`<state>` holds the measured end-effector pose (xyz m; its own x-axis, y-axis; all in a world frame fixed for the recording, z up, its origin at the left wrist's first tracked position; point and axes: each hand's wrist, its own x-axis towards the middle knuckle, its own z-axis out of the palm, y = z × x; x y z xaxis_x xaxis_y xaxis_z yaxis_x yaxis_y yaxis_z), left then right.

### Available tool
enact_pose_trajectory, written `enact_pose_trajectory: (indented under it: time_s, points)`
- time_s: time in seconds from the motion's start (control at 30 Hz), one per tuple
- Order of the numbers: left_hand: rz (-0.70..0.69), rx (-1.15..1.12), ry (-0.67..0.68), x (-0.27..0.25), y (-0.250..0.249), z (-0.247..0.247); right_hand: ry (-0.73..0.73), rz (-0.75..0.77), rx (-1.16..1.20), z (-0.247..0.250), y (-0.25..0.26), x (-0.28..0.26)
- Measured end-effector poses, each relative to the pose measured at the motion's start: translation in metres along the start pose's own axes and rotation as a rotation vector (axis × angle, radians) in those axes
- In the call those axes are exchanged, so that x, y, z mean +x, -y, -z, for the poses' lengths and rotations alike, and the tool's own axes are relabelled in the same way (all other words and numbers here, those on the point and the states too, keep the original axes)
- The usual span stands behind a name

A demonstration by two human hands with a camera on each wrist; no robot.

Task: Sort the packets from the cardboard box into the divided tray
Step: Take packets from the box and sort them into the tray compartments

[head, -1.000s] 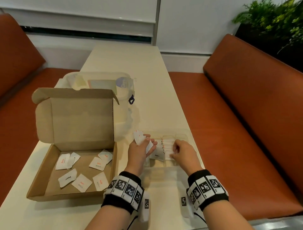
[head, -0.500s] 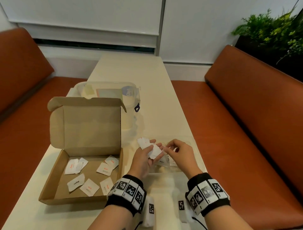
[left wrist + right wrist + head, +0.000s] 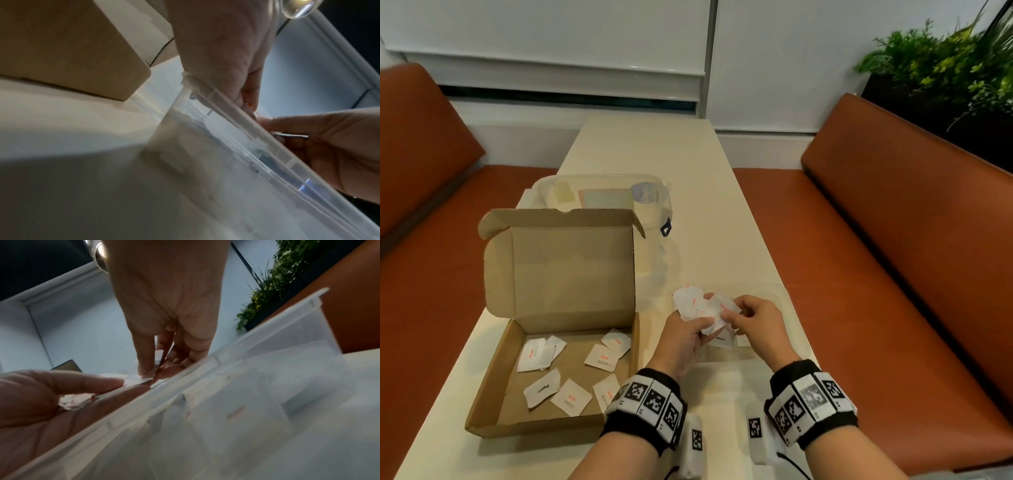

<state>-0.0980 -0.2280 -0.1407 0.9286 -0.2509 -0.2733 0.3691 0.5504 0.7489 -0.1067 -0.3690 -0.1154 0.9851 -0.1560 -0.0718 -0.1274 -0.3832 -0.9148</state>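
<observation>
The open cardboard box [image 3: 493, 387] sits at the left of the table with several white packets [image 3: 602, 358] on its floor. The clear divided tray [image 3: 779, 296] lies to its right, mostly hidden behind my hands. Just above the tray's near side, my left hand [image 3: 702, 325] grips a fanned bunch of white packets [image 3: 690, 303]. My right hand [image 3: 729, 313] pinches one packet [image 3: 722, 305] of that bunch between thumb and fingers. In the right wrist view the right hand's fingertips [image 3: 148, 373] close on a packet edge above the tray rim [image 3: 205, 368]. A packet labelled in black [image 3: 720, 339] lies in the tray.
A clear lidded container [image 3: 602, 195] stands behind the box's raised lid [image 3: 565, 270]. Orange benches [image 3: 893, 274] run along both sides of the narrow table [image 3: 654, 154]. A green plant [image 3: 945, 68] is at the back right.
My right hand has left the tray compartments, come over to the left hand's bunch and pinched a packet. The left hand has stayed above the tray, holding its packets.
</observation>
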Motion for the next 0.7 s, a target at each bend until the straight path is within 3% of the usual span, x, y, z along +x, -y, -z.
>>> enact_pose_trajectory:
  time_s: [0.2,0.63,0.7]
  points:
    - [-0.016,-0.019,-0.072,0.004,0.002,0.000,0.070,-0.017,0.076,0.007,0.003,0.000]
    - [-0.079,0.133,-0.156,0.010,0.008,-0.003,0.138,0.011,-0.038,0.013,0.014,0.018]
    - [-0.089,0.121,-0.170,0.011,0.008,-0.003,0.096,0.009,-0.040,0.013,0.013,0.019]
